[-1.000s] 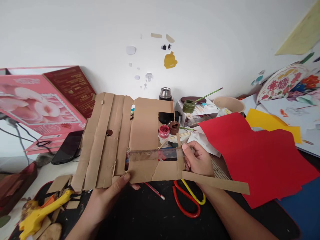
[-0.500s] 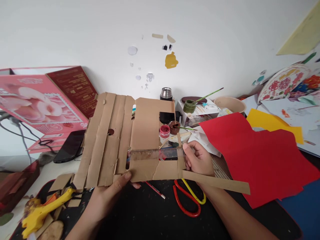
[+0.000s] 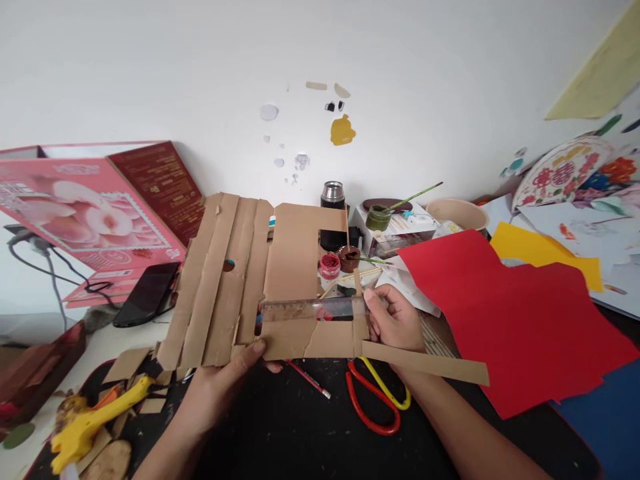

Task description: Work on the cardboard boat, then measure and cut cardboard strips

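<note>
A large brown cardboard piece (image 3: pixel 293 253) is held up over the desk, with layered strips on its left part and a rectangular cut-out at its right. My left hand (image 3: pixel 225 377) is closed on its lower edge, thumb in front and fingers mostly hidden behind. Across the lower part lies a clear plastic strip that looks like a ruler (image 3: pixel 290 310). My right hand (image 3: pixel 397 320) pinches the right end of the cardboard, beside the ruler's end. From there a narrow cardboard strip (image 3: pixel 430 363) sticks out to the right, over the right wrist.
Scissors (image 3: pixel 373 407) and a pencil (image 3: pixel 310 379) lie on the black mat below. A yellow glue gun (image 3: pixel 100 417) rests among scraps at left. Paint jars (image 3: pixel 330 265) stand behind the cardboard. Red sheets (image 3: pixel 510 313) cover the right side; a pink box (image 3: pixel 85 213) stands at left.
The view has shifted slightly, so the wall and things sit a little lower. Both hands keep the same hold, and the cardboard has barely moved.
</note>
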The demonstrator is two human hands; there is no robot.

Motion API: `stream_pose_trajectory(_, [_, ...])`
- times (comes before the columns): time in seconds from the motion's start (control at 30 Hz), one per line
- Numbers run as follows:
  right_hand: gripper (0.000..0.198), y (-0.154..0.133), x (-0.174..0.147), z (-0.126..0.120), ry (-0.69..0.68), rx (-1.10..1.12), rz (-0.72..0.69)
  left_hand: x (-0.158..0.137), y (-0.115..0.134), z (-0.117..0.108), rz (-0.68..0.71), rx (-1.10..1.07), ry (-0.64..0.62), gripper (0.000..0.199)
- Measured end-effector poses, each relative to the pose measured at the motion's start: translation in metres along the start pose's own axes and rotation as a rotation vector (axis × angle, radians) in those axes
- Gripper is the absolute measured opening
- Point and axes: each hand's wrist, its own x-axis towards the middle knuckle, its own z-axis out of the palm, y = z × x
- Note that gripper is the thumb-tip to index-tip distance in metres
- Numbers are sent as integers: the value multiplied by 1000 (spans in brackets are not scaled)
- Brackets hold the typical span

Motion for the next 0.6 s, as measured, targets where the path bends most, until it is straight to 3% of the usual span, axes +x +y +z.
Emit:
stream_pose_trajectory(0.1, [52,3,1,0,0,29,2,1,0,2,-71,-34,-53,30])
stream_pose_trajectory(0.23, [53,3,2,-1,31,156,9,5,4,12,-101,-164,-15,30])
stream_pose_trajectory(0.37, [48,-3,6,-8,81,297,-26,19,18,9,-10,-433,140,25])
stream_pose_trajectory(0.53, [53,-6,15,-16,114,350,-18,38,35,-20,59,-788,378,10])
stream_pose_trajectory(0.6, [54,-3,15,-15,112,309,-23,40,39,-28,60,-843,413,6])
